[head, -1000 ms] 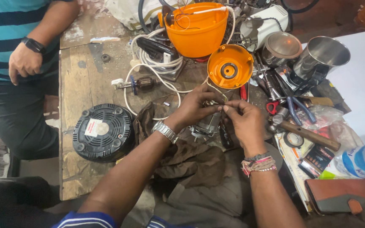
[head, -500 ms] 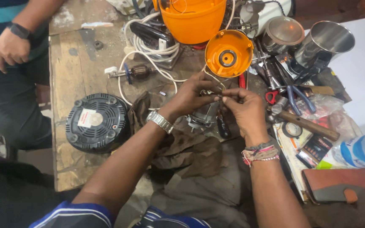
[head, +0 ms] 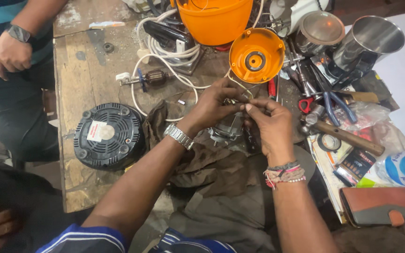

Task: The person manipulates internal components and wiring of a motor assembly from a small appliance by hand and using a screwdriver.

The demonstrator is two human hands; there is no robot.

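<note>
A small grey metal motor block (head: 228, 129) sits on a crumpled brown cloth (head: 212, 164) just under both hands, and thin pale wires (head: 240, 86) rise from it to the fingertips, which meet directly above it. The left hand (head: 214, 105), with a silver metal watch (head: 179, 137) on its wrist, comes in from the left; the right hand (head: 270, 126), with a bunch of coloured thread bracelets (head: 284, 173) on its wrist, comes in from the right. The cloth lies on a worn wooden workbench (head: 78, 70) crowded with parts: a round black ribbed plastic base (head: 108, 136) to the left of the cloth, a small copper-wound rotor (head: 153, 78) and a coiled white cable (head: 165, 51) behind it, a round orange plastic housing (head: 256, 55) just beyond the fingers, a large orange plastic tub (head: 214, 18) at the far edge, two shiny steel jars (head: 352, 40) on the right, blue-handled pliers (head: 336, 105) and a wooden-handled hammer (head: 348, 137) near the right hand. Another person's hand (head: 10, 54) rests against dark trousers at the far left. The left thumb and fingers are pinched closed on the wire ends; the right thumb and forefinger are pinched closed against them, though the exact piece held there is too small to tell.
</note>
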